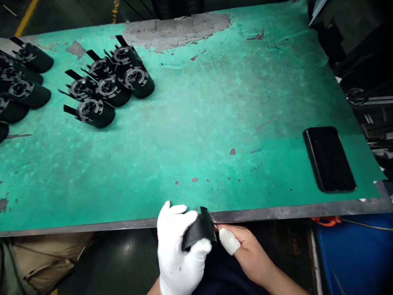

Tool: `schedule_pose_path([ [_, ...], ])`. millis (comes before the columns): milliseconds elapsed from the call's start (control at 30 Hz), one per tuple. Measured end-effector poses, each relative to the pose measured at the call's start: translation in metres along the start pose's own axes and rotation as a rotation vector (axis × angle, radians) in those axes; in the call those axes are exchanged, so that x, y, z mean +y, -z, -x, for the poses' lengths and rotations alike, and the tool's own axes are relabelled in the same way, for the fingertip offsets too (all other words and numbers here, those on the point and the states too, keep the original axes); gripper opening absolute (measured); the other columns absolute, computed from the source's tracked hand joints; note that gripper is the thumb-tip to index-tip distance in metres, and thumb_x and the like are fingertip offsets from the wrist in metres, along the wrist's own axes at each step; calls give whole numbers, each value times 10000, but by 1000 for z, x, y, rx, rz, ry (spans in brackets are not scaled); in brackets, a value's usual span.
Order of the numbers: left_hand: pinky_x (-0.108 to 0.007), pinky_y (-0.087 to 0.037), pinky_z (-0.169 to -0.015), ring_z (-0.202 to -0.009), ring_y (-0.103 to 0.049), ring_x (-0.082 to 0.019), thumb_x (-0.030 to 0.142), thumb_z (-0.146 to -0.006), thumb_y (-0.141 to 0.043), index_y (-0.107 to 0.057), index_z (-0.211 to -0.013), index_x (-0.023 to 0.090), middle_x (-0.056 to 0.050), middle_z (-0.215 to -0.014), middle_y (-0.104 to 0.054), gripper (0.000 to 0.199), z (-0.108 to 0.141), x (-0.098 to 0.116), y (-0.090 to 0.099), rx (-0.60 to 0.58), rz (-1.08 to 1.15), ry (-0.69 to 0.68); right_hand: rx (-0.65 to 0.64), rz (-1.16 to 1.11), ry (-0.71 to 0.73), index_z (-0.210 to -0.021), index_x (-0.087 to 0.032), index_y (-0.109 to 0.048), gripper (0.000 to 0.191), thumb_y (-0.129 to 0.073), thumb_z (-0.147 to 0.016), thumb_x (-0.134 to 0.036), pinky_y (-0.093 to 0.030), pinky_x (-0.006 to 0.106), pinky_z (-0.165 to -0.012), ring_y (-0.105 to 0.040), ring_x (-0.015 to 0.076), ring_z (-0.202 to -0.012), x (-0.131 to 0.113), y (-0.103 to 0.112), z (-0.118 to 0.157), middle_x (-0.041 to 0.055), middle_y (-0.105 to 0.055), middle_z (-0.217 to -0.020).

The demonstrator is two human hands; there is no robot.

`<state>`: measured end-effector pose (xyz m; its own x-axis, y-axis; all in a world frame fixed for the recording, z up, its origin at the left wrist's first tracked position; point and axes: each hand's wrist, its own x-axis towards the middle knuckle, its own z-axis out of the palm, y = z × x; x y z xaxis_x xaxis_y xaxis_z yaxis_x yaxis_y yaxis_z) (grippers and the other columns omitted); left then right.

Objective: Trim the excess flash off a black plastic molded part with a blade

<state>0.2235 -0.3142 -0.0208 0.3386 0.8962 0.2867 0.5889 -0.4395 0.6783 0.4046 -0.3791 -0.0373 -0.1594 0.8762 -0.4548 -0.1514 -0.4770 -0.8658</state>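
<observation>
My left hand (181, 250), in a white glove, is wrapped round a black cylindrical part (198, 233) just off the table's front edge. A flat black tab stands up from the part's right end. My right hand (245, 246) is bare apart from a white cover on its thumb. It pinches a thin shiny metal piece (216, 227) against or close to that right end. Most of the metal piece is hidden by the fingers, so its kind cannot be made out. The end face of the held part is turned away from view.
On the green table (199, 123), several similar black cylinders (98, 112) with tabs lie grouped at the back left. More black cylinders (30, 94) lie at the far left. A phone (331, 159) rests at the right. Below the edge are orange handles (327, 221) and a blue bin (356, 258).
</observation>
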Motion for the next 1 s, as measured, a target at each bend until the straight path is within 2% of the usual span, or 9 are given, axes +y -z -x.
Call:
schedule_pose_path([
  [100,-703,-328,-1124,-1122,-592,-305,483,-918,-612,-616,-1168,148,-119,-1076,-639,418,2,-2,-1,10,10,4,-12,1,-10,-1005,-227,-766,330,-479,-1026,-390,-479,364,-928,-621,219,-869,-2,2,-1,36,-697,-887],
  [300,-714,-364,-1084,-1084,-612,-322,560,-886,-622,-625,-1150,149,-111,-1015,-654,488,1,-2,-3,42,30,8,-3,34,-23,-1142,-274,-758,298,-500,-1019,-358,-476,360,-969,-670,231,-985,-2,5,-1,48,-750,-1048],
  [467,-702,-395,-1062,-1056,-625,-319,559,-875,-638,-632,-1139,146,-110,-998,-660,490,1,-1,-4,59,35,3,10,53,-59,-1144,-266,-763,303,-514,-1009,-374,-480,359,-967,-668,240,-1014,-8,5,-1,60,-754,-1068],
  [600,-687,-397,-1073,-1067,-623,-311,500,-870,-670,-640,-1143,159,-108,-1028,-657,438,4,-5,-5,65,38,-1,35,56,-47,-1036,-230,-783,344,-502,-1008,-426,-487,345,-920,-649,226,-909,-10,4,-4,44,-744,-957],
  [733,-661,-397,-1094,-1089,-619,-295,446,-887,-660,-624,-1189,190,-99,-1074,-648,398,6,-8,-6,76,16,-53,86,62,-27,-852,-184,-755,428,-494,-993,-492,-488,312,-772,-584,202,-777,1,1,-5,26,-674,-782],
  [833,-642,-381,-1122,-1107,-609,-278,362,-900,-649,-611,-1188,200,-97,-1109,-638,333,5,-8,-6,83,-2,-50,125,51,14,-827,-175,-705,427,-491,-994,-504,-434,276,-668,-506,162,-705,9,-4,-1,5,-592,-725],
  [933,-627,-369,-1142,-1119,-606,-266,317,-896,-651,-602,-1170,212,-84,-1122,-640,297,3,-7,-7,83,-9,-41,163,28,63,-916,-177,-664,367,-514,-986,-504,-381,256,-608,-433,131,-656,13,-10,6,-17,-513,-705],
  [1000,-614,-370,-1148,-1137,-605,-263,307,-902,-640,-601,-1164,220,-74,-1117,-647,278,2,-7,-8,87,-19,-31,180,12,110,-1141,-190,-623,353,-601,-947,-484,-371,245,-596,-400,117,-630,12,-13,7,-41,-480,-707],
])
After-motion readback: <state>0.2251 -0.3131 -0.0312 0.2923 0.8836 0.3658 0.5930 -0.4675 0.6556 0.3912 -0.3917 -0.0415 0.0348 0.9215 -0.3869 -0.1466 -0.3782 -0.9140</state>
